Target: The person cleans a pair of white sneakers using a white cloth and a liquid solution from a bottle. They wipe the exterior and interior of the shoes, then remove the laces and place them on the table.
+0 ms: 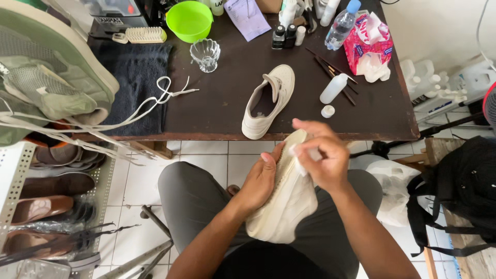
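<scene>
Over the lap, the left hand point(261, 181) grips a cream shoe point(287, 199) by its side, fingers closed around it. The right hand point(323, 157) pinches a small white wipe point(300, 155) against the shoe's toe. Its mate point(268, 101) lies on the dark table point(232, 93).

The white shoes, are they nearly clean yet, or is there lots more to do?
Partly done, by the look of it. Already done: the laces are out and lie on the dark towel. In hand: the left hand holds one shoe on the lap while the right hand rubs its edge with a small white wipe. Left: the other shoe waits on the table, untouched, and neither has laces in.
</scene>
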